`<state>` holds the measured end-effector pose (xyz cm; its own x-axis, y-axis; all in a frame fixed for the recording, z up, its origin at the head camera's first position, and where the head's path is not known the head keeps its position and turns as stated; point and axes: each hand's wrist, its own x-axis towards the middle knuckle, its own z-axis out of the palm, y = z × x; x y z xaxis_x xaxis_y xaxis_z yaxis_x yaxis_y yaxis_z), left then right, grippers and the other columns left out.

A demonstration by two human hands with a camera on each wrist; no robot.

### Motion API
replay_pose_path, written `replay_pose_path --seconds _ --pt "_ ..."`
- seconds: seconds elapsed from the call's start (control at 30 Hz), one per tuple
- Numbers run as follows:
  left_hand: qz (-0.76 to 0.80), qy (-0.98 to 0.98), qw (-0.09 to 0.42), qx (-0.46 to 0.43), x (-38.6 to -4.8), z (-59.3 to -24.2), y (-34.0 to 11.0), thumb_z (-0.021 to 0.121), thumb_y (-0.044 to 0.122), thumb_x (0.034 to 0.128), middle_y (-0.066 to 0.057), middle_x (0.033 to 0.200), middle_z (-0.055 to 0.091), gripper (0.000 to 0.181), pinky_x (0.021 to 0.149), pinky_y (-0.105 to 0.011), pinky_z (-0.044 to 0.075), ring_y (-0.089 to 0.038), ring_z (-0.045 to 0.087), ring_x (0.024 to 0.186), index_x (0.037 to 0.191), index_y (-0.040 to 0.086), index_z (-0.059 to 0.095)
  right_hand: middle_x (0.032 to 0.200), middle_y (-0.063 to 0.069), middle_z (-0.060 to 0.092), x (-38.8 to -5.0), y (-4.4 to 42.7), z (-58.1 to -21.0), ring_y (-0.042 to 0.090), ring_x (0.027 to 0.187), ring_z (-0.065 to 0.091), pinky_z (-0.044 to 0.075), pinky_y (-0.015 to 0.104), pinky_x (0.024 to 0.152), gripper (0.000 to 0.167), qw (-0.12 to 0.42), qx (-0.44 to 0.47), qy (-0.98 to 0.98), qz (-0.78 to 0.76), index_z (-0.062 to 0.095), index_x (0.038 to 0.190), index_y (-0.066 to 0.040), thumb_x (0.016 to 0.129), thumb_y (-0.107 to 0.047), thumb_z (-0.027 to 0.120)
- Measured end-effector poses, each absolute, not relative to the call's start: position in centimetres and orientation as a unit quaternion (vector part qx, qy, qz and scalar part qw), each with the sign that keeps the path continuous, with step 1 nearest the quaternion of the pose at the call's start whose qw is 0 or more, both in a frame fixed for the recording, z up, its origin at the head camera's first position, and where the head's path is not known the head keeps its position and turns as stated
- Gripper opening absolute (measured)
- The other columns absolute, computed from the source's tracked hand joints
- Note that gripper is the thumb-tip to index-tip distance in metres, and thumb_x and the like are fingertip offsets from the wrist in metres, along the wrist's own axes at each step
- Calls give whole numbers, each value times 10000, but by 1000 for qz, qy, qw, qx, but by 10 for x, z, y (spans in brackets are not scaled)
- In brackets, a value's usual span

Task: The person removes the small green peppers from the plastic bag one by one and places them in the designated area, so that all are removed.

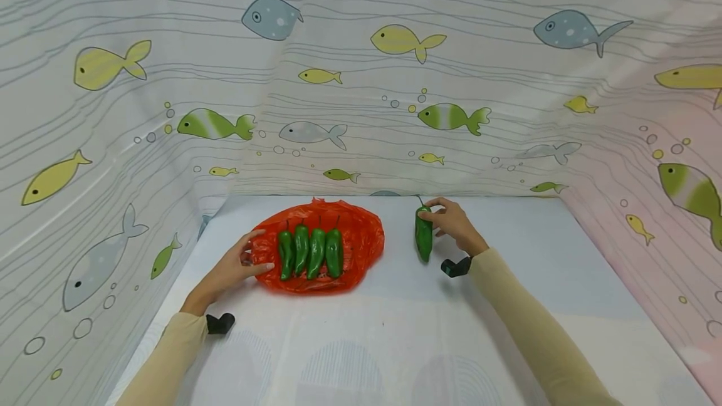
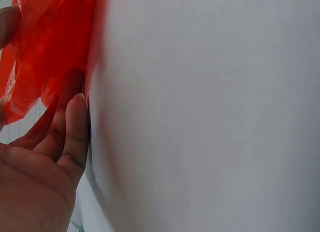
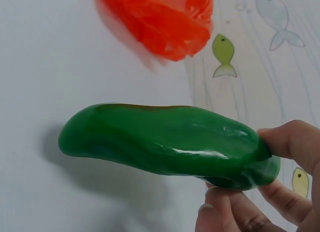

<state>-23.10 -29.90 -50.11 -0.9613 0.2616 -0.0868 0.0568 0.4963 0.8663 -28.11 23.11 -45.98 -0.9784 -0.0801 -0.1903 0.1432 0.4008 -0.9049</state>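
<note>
A red plastic bag (image 1: 361,255) lies spread out left of centre on the table. Several glossy green peppers (image 1: 318,254) sit side by side on it, stems pointing away from me. At the bag's left edge is my left hand (image 1: 234,268), fingers fairly straight and touching the plastic, thumb apart from them. The left wrist view has these fingers (image 2: 75,132) against the red film, some partly behind it. Right of the bag, my right hand (image 1: 454,224) pinches another green pepper (image 3: 165,142) near its stem end. This pepper's tip points towards me, and its shadow falls on the table.
White cloth covers the table (image 1: 383,331), with pale rounded patterns at the front. Fish-printed curtains (image 1: 350,99) rise at the back and both sides. A black wrist mount (image 1: 220,323) is on the left wrist, another (image 1: 455,267) on the right.
</note>
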Motion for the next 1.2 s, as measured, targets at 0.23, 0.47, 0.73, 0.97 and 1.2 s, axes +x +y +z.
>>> replay_pose_path --seconds 0.23,0.47,0.73,0.97,1.2 --pt "494 859 104 92 -231 -498 -297 821 278 899 -194 1335 504 876 794 -352 526 -306 570 999 1591 188 292 1231 184 670 -288 231 -465 257 907 648 556 474 863 542 96 21 833 -545 543 1385 -72 973 -375 722" --pt "502 853 110 94 -230 -496 -295 808 255 910 -216 1397 468 886 817 -345 532 -322 554 1060 1603 156 266 1229 202 652 -294 230 -474 250 883 656 558 478 856 507 98 28 832 -545 542 1368 -52 986 -340 709" --pt "497 858 105 76 -226 -499 -302 812 290 909 -202 1434 455 885 826 -328 529 -335 544 1096 1598 171 270 1233 180 627 -299 220 -482 262 917 649 557 390 805 451 100 43 832 -543 572 1330 -64 993 -338 695" --pt "504 853 103 86 -227 -502 -302 819 287 902 -202 1445 460 889 830 -342 527 -340 555 1099 1596 164 279 1144 170 652 -300 223 -488 229 885 652 560 359 802 437 101 69 825 -552 576 1325 -49 1000 -321 682" --pt "505 853 102 88 -229 -500 -297 822 288 898 -185 1428 482 881 839 -339 511 -316 564 1095 1593 185 291 1094 148 663 -302 227 -491 215 866 645 543 325 755 471 101 86 835 -533 568 1340 -43 1002 -355 669"
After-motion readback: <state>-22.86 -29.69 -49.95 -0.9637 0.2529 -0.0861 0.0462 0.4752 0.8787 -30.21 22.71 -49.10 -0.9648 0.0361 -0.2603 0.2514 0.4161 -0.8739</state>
